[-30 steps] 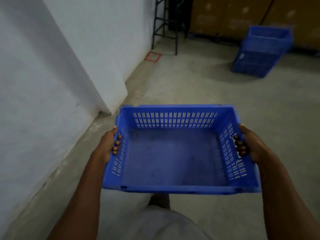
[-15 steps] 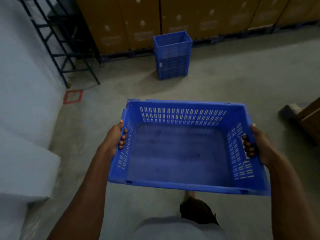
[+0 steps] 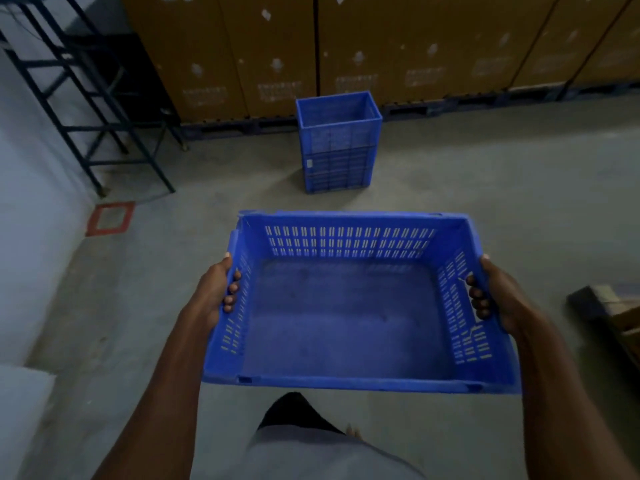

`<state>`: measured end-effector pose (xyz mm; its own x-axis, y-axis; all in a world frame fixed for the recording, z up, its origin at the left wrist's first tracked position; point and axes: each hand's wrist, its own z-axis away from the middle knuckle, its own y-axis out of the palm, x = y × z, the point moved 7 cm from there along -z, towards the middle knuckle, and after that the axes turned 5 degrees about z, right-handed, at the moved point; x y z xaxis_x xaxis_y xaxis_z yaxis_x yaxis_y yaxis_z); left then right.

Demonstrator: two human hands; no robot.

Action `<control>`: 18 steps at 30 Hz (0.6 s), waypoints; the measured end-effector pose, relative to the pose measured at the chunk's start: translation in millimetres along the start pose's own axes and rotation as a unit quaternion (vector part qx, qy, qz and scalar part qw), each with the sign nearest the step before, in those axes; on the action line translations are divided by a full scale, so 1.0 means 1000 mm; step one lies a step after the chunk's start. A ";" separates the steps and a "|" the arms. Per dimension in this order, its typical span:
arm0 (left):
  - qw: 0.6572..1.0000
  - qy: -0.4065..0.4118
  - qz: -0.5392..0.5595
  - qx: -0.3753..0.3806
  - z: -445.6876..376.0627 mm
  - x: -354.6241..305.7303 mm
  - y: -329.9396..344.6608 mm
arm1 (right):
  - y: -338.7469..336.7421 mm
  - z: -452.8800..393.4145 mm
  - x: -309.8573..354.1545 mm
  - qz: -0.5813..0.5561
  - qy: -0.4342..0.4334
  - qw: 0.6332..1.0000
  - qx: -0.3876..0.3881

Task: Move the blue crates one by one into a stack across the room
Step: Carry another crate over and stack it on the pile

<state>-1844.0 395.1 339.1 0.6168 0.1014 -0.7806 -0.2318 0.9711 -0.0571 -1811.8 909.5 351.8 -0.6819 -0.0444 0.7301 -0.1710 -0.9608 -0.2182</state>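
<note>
— Left hand [image 3: 215, 294] first: what is it doing?
— Gripping the left wall of the carried crate [image 3: 349, 327], fingers curled through the handle slot. The right hand [image 3: 498, 294] grips the right wall the same way, so the empty crate hangs level in front of the body, clear of the floor [image 3: 502, 188].
— Which step would you say this is?
— The carry, I'd judge. The stack [image 3: 337, 143] stands far ahead, just before the brown cartons [image 3: 433, 46]. The next move calls for walking up, lining rims and lowering squarely.
— And the room?
— Bare concrete, a black metal rack [image 3: 90, 109] far left, a red floor marking [image 3: 110, 218] beside the white wall [image 3: 31, 209].
</note>
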 end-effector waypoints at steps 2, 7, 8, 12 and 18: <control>1.000 -0.003 0.010 -0.003 -0.042 -0.027 0.015 | 0.006 -0.049 0.040 0.003 0.001 1.000 0.009; 1.000 -0.008 0.011 -0.004 -0.161 -0.102 0.051 | 0.035 -0.162 0.134 0.017 -0.013 1.000 0.013; 1.000 -0.008 0.007 -0.005 -0.184 -0.119 0.058 | 0.040 -0.180 0.151 0.017 -0.013 1.000 0.009; 1.000 0.012 -0.004 0.009 -0.265 -0.197 0.093 | 0.053 -0.250 0.222 -0.010 -0.022 1.000 -0.002; 1.000 0.023 -0.011 0.015 -0.369 -0.310 0.150 | 0.057 -0.345 0.325 -0.026 -0.020 0.999 -0.018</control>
<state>-2347.4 430.0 342.5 0.5865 0.0700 -0.8069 -0.1954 0.9791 -0.0571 -2288.6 935.1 353.3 -0.6423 -0.0071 0.7664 -0.2313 -0.9515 -0.2027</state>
